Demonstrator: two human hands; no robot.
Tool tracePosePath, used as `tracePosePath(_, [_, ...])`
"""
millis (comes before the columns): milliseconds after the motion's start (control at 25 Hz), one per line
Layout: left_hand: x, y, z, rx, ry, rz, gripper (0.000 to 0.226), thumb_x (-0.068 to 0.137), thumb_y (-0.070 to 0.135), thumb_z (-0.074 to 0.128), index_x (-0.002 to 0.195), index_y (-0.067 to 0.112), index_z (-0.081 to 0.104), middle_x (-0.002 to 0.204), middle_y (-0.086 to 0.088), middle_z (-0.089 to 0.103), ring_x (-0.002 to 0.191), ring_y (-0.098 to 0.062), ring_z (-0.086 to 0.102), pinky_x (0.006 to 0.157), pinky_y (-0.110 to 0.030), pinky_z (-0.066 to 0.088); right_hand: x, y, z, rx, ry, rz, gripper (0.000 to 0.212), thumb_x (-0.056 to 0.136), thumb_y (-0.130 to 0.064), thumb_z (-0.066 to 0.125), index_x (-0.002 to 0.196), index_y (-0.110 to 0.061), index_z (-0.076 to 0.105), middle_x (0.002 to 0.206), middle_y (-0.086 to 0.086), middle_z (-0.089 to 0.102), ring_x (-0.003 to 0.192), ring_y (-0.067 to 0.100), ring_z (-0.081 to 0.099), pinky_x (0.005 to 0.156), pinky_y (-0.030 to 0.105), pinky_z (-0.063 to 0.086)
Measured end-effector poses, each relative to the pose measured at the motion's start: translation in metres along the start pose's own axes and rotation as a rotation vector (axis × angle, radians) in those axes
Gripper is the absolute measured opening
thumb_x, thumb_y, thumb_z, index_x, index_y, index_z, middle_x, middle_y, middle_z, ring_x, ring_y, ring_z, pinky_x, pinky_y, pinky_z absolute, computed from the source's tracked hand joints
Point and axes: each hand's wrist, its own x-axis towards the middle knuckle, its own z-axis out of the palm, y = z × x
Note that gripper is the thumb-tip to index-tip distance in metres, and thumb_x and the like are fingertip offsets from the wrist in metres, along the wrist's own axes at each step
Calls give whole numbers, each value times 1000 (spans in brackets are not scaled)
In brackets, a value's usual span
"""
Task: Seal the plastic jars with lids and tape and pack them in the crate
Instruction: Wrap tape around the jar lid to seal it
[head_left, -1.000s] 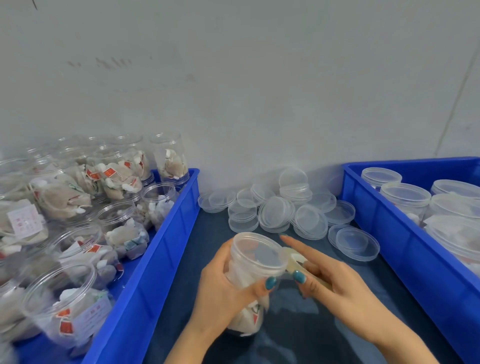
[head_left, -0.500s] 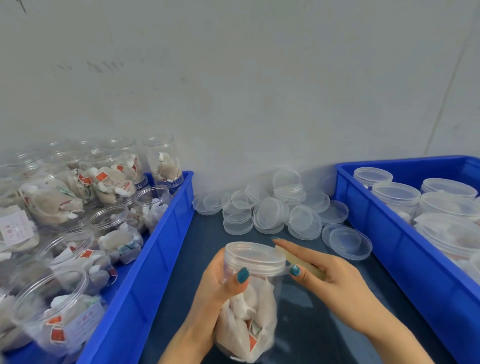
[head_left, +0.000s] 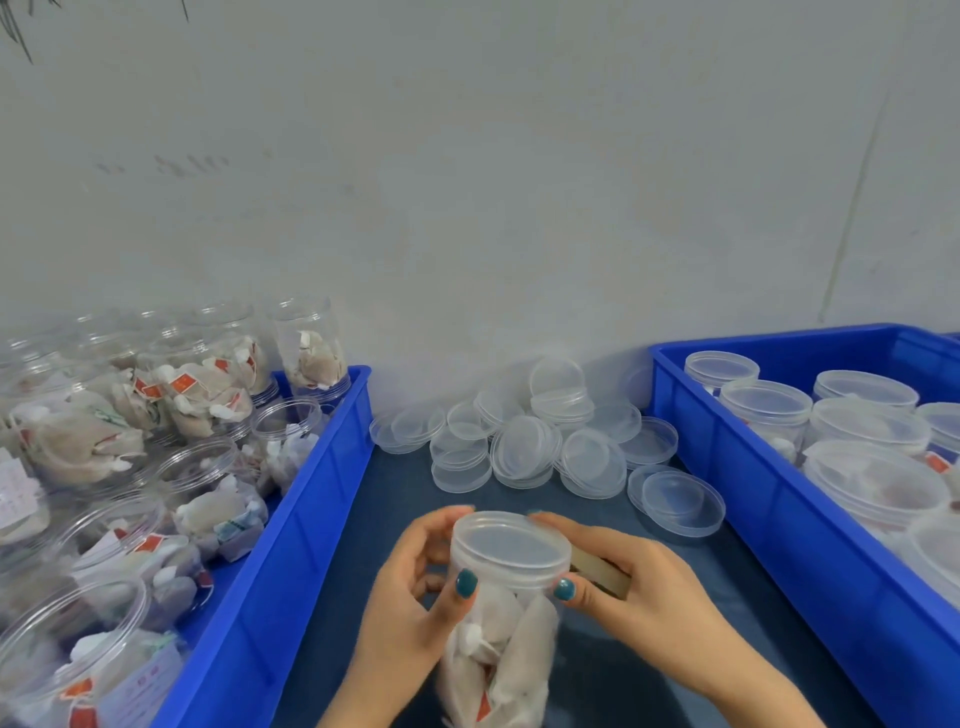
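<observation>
A clear plastic jar (head_left: 498, 649) filled with pale tea bags stands upright in front of me, capped with a translucent lid (head_left: 511, 545). My left hand (head_left: 410, 608) grips the jar just under the lid, thumb in front and fingers round the back. My right hand (head_left: 644, 592) holds the lid's right edge with thumb and fingers, and a beige tape roll (head_left: 600, 571) sits against its palm. A blue crate (head_left: 779, 493) of lidded jars stands at the right.
A second blue crate (head_left: 311, 493) at the left holds several open jars of tea bags. A heap of loose clear lids (head_left: 524, 447) lies on the dark table near the grey wall. One lid (head_left: 678, 499) lies close to the right crate.
The jar has been raised and turned upright toward me. Both hands have closed in round the lid, the right one moving from beside the jar onto its rim.
</observation>
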Motion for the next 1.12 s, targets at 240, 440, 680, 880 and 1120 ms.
tracePosePath(240, [-9,3,14,102,23,105,91,51,69,83,129,41,47,126,26,60,118,6,55,88,-9,45,-1,-1,12,-297,77,-55,73,67,-94,36,135,-76,14,114,-29,57,107,-1,53,87,20,47])
tracePosePath(440, [-5,2,1,82,7,55,90,44,58,89,124,34,55,117,26,64,111,4,59,84,-7,45,-1,6,8,-237,-63,-132,54,94,-70,32,143,-67,11,137,-39,41,129,-3,41,103,25,40])
tracePosePath(680, [-6,5,-6,-11,-116,30,89,48,60,88,124,25,58,120,14,67,114,-6,61,86,-14,49,2,13,7,-251,-20,-169,57,80,-88,21,135,-75,17,139,-38,44,126,1,50,96,34,47])
tracePosePath(880, [-7,13,-11,114,-249,6,89,59,45,83,137,35,43,131,21,58,124,-2,53,97,-21,47,1,17,10,-232,-34,-185,54,79,-91,23,131,-78,22,132,-55,36,119,-5,54,91,23,48])
tracePosePath(1120, [-5,40,6,832,-138,159,105,54,81,54,144,48,11,140,35,18,127,9,26,95,-25,40,1,9,14,-293,57,-233,49,91,-72,38,139,-64,31,128,-52,42,114,-13,51,79,8,45])
